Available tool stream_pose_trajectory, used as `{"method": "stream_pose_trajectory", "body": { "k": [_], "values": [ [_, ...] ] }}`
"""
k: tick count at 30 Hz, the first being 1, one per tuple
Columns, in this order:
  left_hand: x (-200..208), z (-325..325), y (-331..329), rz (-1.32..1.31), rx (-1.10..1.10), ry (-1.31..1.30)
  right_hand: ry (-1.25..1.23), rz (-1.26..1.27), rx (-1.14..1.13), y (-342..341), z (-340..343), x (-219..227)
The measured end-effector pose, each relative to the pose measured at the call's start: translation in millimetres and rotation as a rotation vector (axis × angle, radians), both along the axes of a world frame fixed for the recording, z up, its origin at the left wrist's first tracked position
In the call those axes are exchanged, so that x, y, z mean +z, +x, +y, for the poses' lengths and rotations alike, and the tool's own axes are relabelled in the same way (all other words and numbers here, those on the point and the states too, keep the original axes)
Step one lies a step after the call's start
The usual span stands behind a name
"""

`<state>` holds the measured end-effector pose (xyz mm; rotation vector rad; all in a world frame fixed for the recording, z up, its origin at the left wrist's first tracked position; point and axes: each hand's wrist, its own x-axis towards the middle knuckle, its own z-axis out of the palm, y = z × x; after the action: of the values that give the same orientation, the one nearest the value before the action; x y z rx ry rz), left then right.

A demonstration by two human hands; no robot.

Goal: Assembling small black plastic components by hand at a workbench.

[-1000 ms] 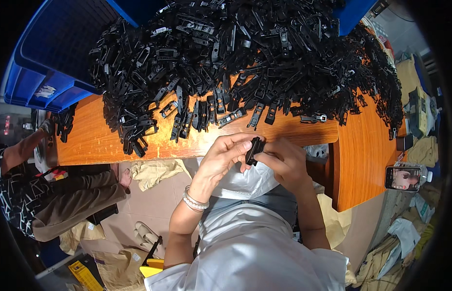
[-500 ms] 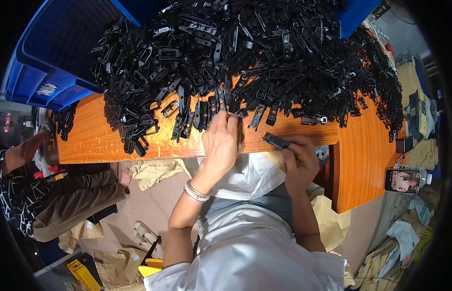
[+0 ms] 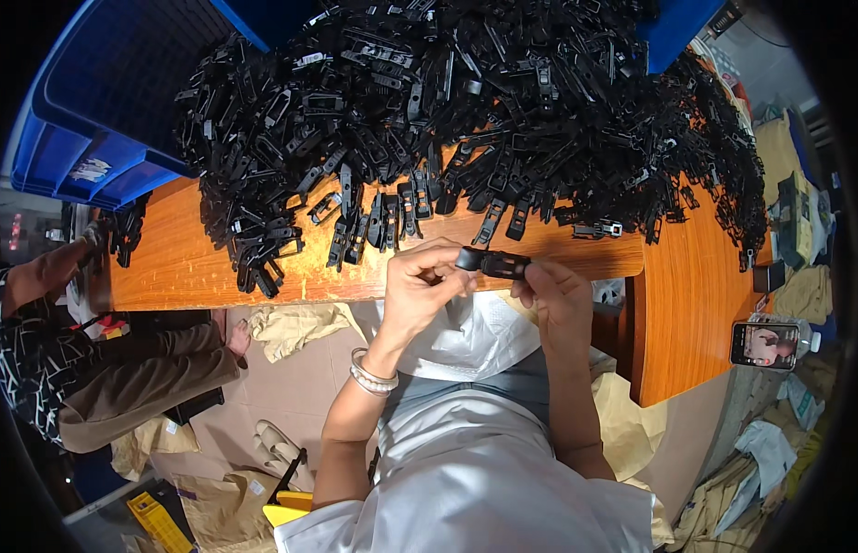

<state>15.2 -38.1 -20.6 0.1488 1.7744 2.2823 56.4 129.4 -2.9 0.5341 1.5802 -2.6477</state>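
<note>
Just above the table's front edge, both hands meet at a black slotted plastic part (image 3: 505,265). My right hand (image 3: 560,290) pinches its right end between thumb and fingers. At the left end, the fingers of my left hand (image 3: 420,284) close on a black plastic part with a rounded end (image 3: 468,259). These two touch or overlap, and I cannot tell whether they are joined. Beyond my hands, a large heap of similar black plastic parts (image 3: 374,120) covers the far table, with several loose ones (image 3: 406,207) lined up at its near edge.
The wooden table (image 3: 189,267) has a side section (image 3: 682,313) at the right. Blue crates (image 3: 102,152) stand at the left and back. White sacking (image 3: 466,341) hangs below the edge. A phone (image 3: 765,345) is propped at the right. Another person's arm (image 3: 51,281) is at the left.
My left hand has drawn back from the heap's near edge toward my right hand, bringing a black plastic part. My right hand has moved slightly left, and the parts now meet.
</note>
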Motion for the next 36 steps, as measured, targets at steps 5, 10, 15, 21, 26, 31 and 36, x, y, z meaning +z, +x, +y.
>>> {"method": "stream_pose_trajectory", "body": {
  "k": [5, 10, 15, 21, 26, 31, 36],
  "values": [
    [-2.2, 4.8, -1.0, 0.254, -0.038, -0.176, 0.3, 0.039, -0.051, 1.9, -11.5, 9.3],
    [13.7, 3.0, -1.2, -0.121, -0.157, -0.177, 0.551, 0.175, 0.0, 6.7, -12.4, -4.6],
    [15.3, 7.0, -2.1, -0.053, -0.178, -0.007, 0.357, 0.226, -0.029, 3.7, -18.1, -11.2],
    [22.7, 5.0, -5.5, -0.071, -0.28, -0.083, 0.468, 0.249, 0.078, 1.9, -14.3, -8.2],
    [27.3, 7.7, -43.0, 0.385, -0.255, -0.365, 0.217, 0.133, -0.029, -1.0, -8.3, -27.5],
    [26.9, 15.8, -102.2, 0.795, 0.118, -1.105, 0.238, 0.086, -0.09, -4.3, -4.6, -25.4],
    [8.1, 30.0, -126.4, 1.086, 0.288, -1.581, 0.235, 0.082, -0.076, -5.1, -7.6, -24.3]
  ]
}}
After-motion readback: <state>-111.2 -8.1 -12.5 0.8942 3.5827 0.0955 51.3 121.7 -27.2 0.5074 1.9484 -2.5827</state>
